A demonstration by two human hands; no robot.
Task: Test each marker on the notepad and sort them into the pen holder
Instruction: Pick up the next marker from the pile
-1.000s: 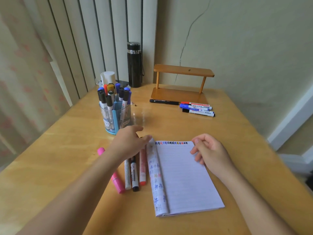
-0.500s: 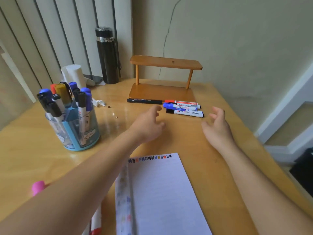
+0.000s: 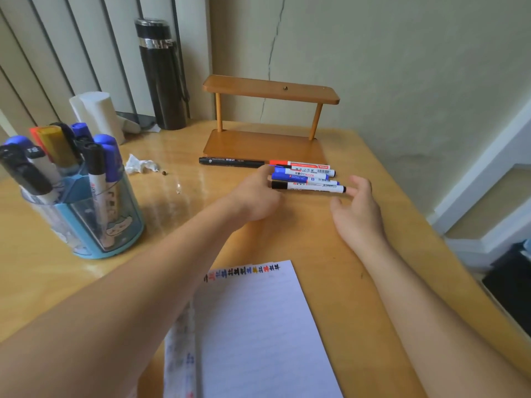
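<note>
Several markers lie side by side in front of the wooden stand: a red-capped marker (image 3: 301,165), two blue-capped ones (image 3: 304,171), a black-capped marker (image 3: 309,187) nearest me, and a long black pen (image 3: 231,162) to their left. My left hand (image 3: 254,198) touches the cap ends of the markers with its fingertips. My right hand (image 3: 356,211) hovers open at the tail end of the black-capped marker, holding nothing. The notepad (image 3: 258,334) lies open near me with coloured test marks along its top. The blue pen holder (image 3: 86,214) at left holds several markers.
A small wooden stand (image 3: 267,116) sits at the back of the table. A black flask (image 3: 163,76) and a white cylinder (image 3: 97,113) stand at the back left. Crumpled paper (image 3: 140,165) and a small crumb lie near the holder. The table's right edge drops to the floor.
Both hands left the notepad and moved forward to the row of markers by the stand. The view shifted forward and to the right, so the markers left of the notepad dropped out of sight.
</note>
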